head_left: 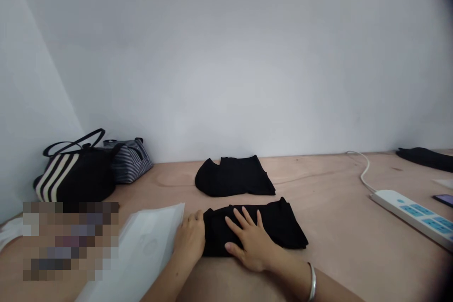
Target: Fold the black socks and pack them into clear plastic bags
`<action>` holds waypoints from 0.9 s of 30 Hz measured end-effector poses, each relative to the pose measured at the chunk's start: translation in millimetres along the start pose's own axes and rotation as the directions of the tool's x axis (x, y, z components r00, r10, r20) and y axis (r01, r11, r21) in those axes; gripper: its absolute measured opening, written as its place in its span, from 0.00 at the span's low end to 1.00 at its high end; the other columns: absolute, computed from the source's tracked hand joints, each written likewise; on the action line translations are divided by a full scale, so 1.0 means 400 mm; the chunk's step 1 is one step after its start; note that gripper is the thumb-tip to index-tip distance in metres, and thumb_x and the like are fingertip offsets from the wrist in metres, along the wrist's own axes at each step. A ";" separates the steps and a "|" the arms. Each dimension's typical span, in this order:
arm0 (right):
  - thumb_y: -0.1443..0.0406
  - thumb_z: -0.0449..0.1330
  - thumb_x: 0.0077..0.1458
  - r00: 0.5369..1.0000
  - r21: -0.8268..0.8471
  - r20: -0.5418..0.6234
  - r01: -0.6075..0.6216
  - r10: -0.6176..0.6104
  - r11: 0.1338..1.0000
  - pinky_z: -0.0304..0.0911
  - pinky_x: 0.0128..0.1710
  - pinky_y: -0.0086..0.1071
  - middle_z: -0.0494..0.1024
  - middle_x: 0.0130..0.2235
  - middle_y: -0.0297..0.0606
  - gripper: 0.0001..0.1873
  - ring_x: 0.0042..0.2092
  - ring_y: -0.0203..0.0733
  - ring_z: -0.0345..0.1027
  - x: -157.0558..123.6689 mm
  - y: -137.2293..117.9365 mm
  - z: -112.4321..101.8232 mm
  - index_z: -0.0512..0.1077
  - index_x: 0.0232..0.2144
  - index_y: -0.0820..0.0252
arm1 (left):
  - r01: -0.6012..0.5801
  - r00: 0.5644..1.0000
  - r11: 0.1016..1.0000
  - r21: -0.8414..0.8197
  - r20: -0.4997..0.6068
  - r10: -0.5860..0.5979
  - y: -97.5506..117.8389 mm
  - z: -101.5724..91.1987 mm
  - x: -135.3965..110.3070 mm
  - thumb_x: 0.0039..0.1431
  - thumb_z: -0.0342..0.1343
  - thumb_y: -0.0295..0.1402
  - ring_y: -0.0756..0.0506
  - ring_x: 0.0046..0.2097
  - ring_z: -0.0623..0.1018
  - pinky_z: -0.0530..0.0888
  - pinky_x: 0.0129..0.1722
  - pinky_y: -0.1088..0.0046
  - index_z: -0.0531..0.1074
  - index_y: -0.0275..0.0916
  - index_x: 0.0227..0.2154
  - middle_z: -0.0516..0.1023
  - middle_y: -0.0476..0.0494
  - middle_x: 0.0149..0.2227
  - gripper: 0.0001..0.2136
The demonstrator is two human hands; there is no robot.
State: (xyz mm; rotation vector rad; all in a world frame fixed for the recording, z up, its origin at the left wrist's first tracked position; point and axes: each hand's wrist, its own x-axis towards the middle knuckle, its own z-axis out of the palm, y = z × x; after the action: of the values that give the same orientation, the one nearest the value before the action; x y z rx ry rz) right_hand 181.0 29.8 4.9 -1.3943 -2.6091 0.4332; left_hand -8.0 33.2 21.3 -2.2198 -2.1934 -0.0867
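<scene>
A folded black garment (283,224) lies on the wooden table in front of me. My right hand (253,243) rests flat on its middle, palm down and fingers spread, with a bangle on the wrist. At the garment's left edge is my left hand (191,236), its fingers close together and curled down against the cloth; the thumb is hidden. Just behind lies a second folded black garment (235,177), with a notch in its upper edge. Clear plastic bags (141,245) lie flat to the left, their right edge beside my left hand.
At the back left stand a black bag with white stripes (81,177) and a small striped bag (129,160). A white power strip (414,212) with a cord lies at right, near a phone (444,199) and black cloth (424,156). The wall (247,56) borders the table (347,245).
</scene>
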 end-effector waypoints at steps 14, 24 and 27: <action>0.42 0.38 0.52 1.000 -0.007 0.018 -0.011 0.011 1.000 0.20 0.50 0.65 0.38 0.63 0.40 0.36 0.61 0.58 0.26 0.054 -0.030 0.034 0.43 0.59 0.47 | 0.032 0.999 0.964 -0.266 0.006 -0.031 -0.064 -0.087 -0.008 0.46 0.50 0.31 0.41 0.39 0.76 0.69 0.33 0.70 0.68 0.42 0.32 0.77 0.45 0.34 0.08; 0.65 0.50 0.52 0.923 0.128 -0.335 -0.155 0.190 0.979 0.54 0.48 0.37 0.67 0.47 0.45 0.15 0.49 0.45 0.60 0.007 0.062 -0.031 0.67 0.42 0.60 | -0.215 0.959 0.502 -0.838 -0.278 -0.052 0.081 -0.010 0.012 0.47 0.50 0.25 0.45 0.47 0.72 0.72 0.44 0.70 0.63 0.36 0.46 0.71 0.39 0.48 0.20; 0.63 0.54 0.49 0.817 0.011 -0.371 -0.471 0.441 0.882 0.57 0.43 0.40 0.67 0.45 0.46 0.18 0.48 0.50 0.60 -0.036 0.135 -0.070 0.64 0.44 0.60 | -0.312 0.938 0.649 -0.694 -0.335 0.092 0.130 0.022 -0.008 0.52 0.47 0.26 0.43 0.52 0.68 0.67 0.50 0.62 0.70 0.38 0.42 0.69 0.41 0.50 0.14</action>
State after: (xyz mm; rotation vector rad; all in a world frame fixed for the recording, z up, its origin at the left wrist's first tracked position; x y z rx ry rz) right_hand 238.9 51.2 14.0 -1.9249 -2.0050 0.0976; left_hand 44.1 29.9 13.6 -2.5546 -1.9157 -1.4393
